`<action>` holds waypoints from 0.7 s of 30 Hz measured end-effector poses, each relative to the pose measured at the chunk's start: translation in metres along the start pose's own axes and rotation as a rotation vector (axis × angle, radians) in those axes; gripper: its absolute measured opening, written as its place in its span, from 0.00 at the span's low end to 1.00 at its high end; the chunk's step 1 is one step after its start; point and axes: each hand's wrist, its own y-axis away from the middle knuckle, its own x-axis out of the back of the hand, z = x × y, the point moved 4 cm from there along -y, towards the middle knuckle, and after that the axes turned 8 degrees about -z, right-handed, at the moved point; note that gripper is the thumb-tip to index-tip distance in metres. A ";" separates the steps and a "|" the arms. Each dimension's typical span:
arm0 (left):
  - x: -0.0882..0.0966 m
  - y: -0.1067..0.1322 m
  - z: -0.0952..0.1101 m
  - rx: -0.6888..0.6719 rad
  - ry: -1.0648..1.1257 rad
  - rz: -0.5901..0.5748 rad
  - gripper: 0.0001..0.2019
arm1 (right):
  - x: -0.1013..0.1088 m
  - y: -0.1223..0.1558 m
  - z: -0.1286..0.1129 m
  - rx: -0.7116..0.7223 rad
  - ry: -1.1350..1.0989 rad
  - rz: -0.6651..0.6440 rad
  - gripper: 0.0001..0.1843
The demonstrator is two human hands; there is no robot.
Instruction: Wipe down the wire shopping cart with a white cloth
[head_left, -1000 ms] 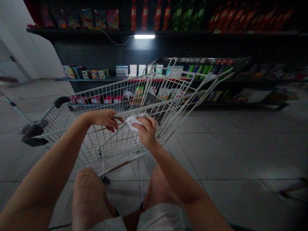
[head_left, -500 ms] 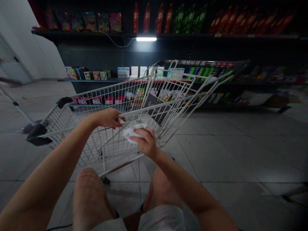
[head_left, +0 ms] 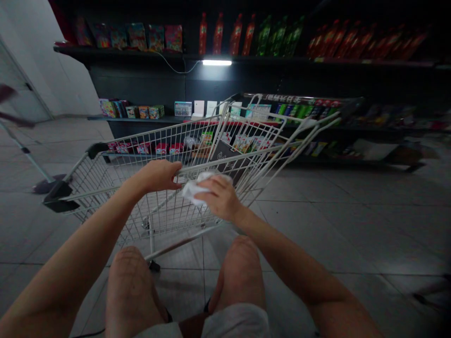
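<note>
Two grips meet on one wire: our left grip [head_left: 160, 175] is closed around the top rail of the shopping cart [head_left: 141, 141], and just beside it our right grip [head_left: 220, 197] clutches a white cloth [head_left: 192, 190] pressed against that same rail. We see the cart standing on the tiled floor [head_left: 334, 225], with dark shelves [head_left: 141, 80] of bottles [head_left: 225, 35] behind it.

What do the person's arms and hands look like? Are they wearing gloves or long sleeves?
No gloves, no long sleeves. The left arm and right arm are bare as far as they show, and so are the left hand and right hand. No watch, bracelet or ring shows, though the light is dim.
</note>
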 end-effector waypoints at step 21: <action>-0.008 0.017 0.005 0.034 -0.025 0.035 0.19 | -0.053 -0.146 0.115 -0.401 -0.255 -0.483 0.16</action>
